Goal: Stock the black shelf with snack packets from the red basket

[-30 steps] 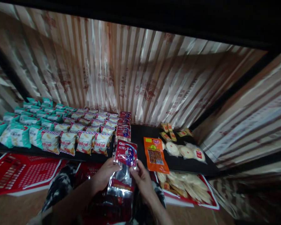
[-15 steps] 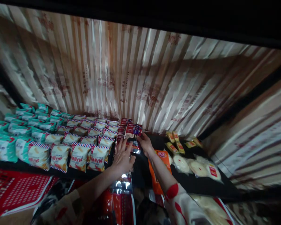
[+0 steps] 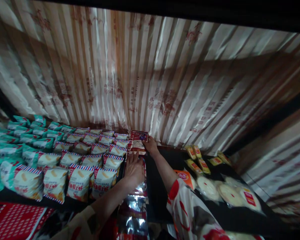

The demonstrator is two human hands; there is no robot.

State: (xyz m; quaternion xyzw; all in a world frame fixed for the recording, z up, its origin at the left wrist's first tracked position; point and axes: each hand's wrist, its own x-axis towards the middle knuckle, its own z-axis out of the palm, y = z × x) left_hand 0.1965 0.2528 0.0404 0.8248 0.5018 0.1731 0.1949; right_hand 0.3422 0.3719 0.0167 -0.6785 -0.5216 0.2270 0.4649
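My right hand [image 3: 150,145] reaches to the back of the dark shelf [image 3: 157,186] and grips a red snack packet [image 3: 139,140] at its right edge, at the far end of a row of like packets. My left hand [image 3: 133,170] lies flat, fingers stretched, on that row of red packets, nearer to me. A strip of silver and red packets [image 3: 133,213] hangs down from under the left hand toward my lap.
White prawn-cracker bags [image 3: 78,180] and green bags [image 3: 5,151] fill the shelf's left half. An orange pouch [image 3: 183,176], small yellow packets [image 3: 197,159] and round wrapped cakes [image 3: 230,194] lie on the right. Striped foil [image 3: 150,76] lines the back. A red crate [image 3: 12,218] sits lower left.
Both hands went from holding the packet strip near my lap to the shelf. The right hand carried a red packet to the back; the left hand came down flat on the row.
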